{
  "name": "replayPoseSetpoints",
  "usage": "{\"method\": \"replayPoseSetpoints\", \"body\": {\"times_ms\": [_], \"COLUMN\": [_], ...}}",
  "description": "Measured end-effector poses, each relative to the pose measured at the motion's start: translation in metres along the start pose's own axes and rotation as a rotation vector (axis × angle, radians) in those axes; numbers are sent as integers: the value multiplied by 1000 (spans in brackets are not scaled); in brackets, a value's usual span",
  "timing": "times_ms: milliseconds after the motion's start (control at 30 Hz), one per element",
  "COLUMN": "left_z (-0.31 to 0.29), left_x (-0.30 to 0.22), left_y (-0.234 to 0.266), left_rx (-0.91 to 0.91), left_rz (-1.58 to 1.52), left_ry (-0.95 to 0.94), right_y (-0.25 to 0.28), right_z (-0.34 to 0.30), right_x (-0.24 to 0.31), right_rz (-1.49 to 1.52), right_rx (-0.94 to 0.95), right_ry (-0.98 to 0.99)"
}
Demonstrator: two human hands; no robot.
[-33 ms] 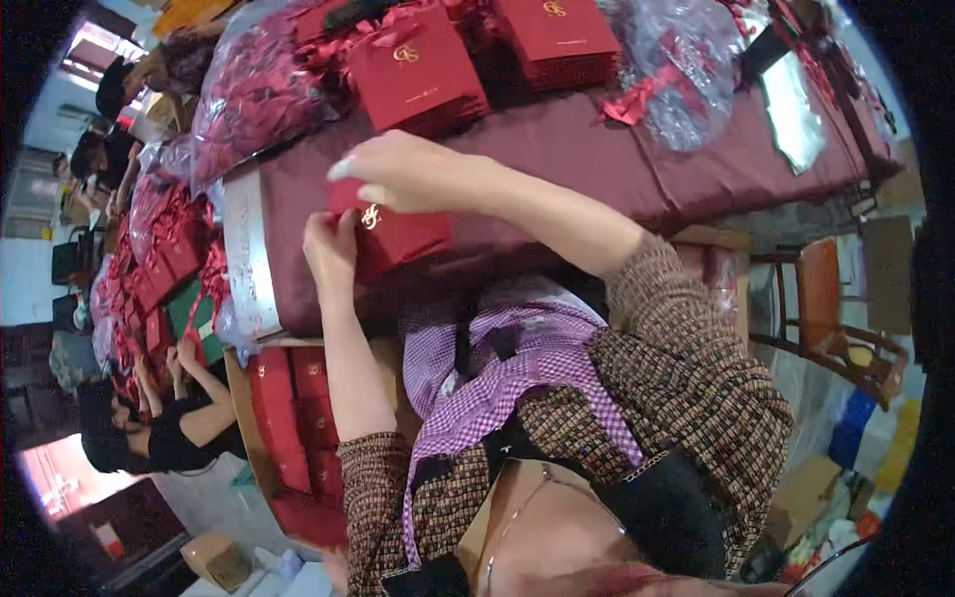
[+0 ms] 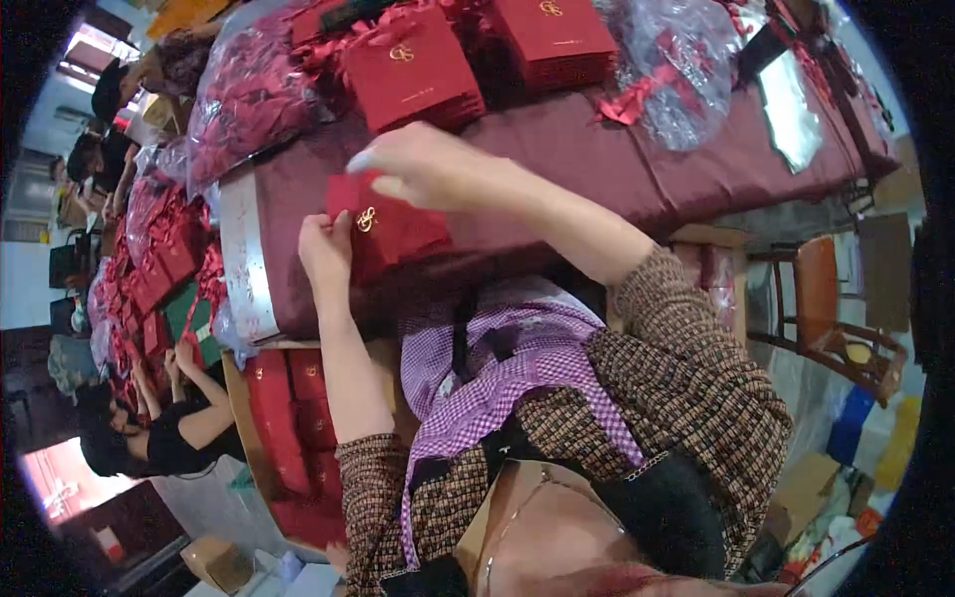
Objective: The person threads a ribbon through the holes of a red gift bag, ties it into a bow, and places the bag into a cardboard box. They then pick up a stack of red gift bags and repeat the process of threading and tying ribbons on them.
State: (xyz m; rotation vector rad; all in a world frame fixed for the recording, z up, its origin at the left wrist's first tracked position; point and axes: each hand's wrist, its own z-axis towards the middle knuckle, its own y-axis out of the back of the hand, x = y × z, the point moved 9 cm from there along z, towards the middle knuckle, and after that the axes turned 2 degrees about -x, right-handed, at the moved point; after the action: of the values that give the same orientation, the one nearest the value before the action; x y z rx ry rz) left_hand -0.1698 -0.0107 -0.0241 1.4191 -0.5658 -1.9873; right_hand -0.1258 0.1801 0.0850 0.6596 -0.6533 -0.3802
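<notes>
A flat red gift bag (image 2: pixel 408 237) with a gold emblem lies near the front edge of the table, which has a dark red cover (image 2: pixel 557 149). At the bag's left edge, the thumb and fingers of my left hand (image 2: pixel 324 249) are closed on it. My right hand (image 2: pixel 423 167) hovers over the bag's upper part, smeared by motion; its fingertips are too blurred to show a grip. Just beyond it sits a stack of red bags (image 2: pixel 413 75) with ribbons, and to its right another red stack (image 2: pixel 559 42).
A clear plastic sack of red ribbons (image 2: pixel 254 114) stands at the table's left; another clear plastic bag (image 2: pixel 688 95) lies at the right. Below the table is a cardboard box (image 2: pixel 244 403) of red packages. A co-worker (image 2: pixel 159 433) sits at left, a wooden chair (image 2: pixel 819 289) at right.
My right hand has moved slightly to the right and away from my left hand. The left hand keeps its hold on the bag's edge, nearly still.
</notes>
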Motion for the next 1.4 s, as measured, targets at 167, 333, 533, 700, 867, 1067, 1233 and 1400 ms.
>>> {"method": "replayPoseSetpoints", "body": {"times_ms": [167,333,533,700,867,1067,1233,1400], "left_z": [5,6,4,-3,0,-4,-13,-18], "left_x": [-4,-12,-18,-26,-23,-18,-37,-70], "left_y": [5,12,16,21,19,7,4,4], "left_rx": [34,25,67,10,-26,53,60,77], "left_rz": [135,171,255,261,113,-179,-263,-250], "left_ry": [78,134,180,137,159,284,272,231], "right_y": [120,170,158,127,45,-14,-7,9], "right_z": [-104,-187,-183,-139,-99,-86,-88,-92], "right_x": [-82,-147,-146,-104,-56,-39,-40,-39], "right_rz": [-359,-925,-941,-202,271,205,218,270], "right_rx": [-306,-258,-223,-384,-280,-122,-154,-292], "right_ry": [-439,-753,-613,-518,-489,-464,-401,-516]}}
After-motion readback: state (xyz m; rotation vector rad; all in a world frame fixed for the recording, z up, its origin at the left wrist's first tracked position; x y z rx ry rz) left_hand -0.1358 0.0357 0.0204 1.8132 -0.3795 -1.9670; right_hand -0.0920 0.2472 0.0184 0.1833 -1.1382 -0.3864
